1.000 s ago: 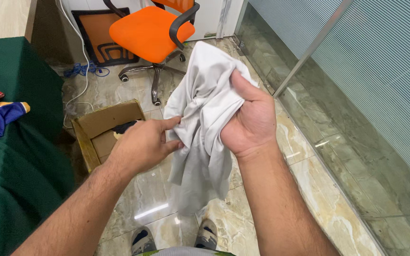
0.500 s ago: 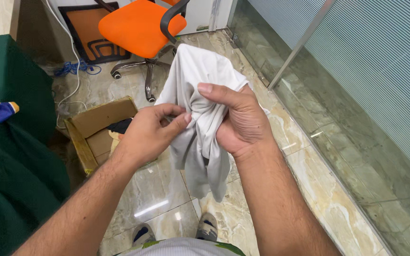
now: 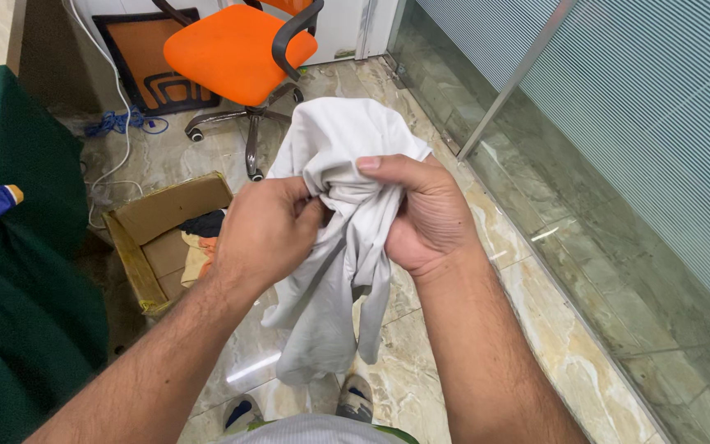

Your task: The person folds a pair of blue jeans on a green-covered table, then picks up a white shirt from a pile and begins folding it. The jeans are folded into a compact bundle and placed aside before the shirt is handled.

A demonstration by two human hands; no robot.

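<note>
Currently both hands gripping cloth [image 3: 347,222] at frame centre, held chest-high so tail hanging clear of floor. Left hand [image 3: 265,230] pinching bunched fold; right hand [image 3: 421,218] wrapping fully around it, thumb over top. Box [image 3: 170,234] sitting lower left.

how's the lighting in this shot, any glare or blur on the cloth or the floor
Head view: even indoor light, white cloth sharp between left hand and right hand; bright glare streak on the glossy marble floor; wide-angle lens bends the edges.
</note>
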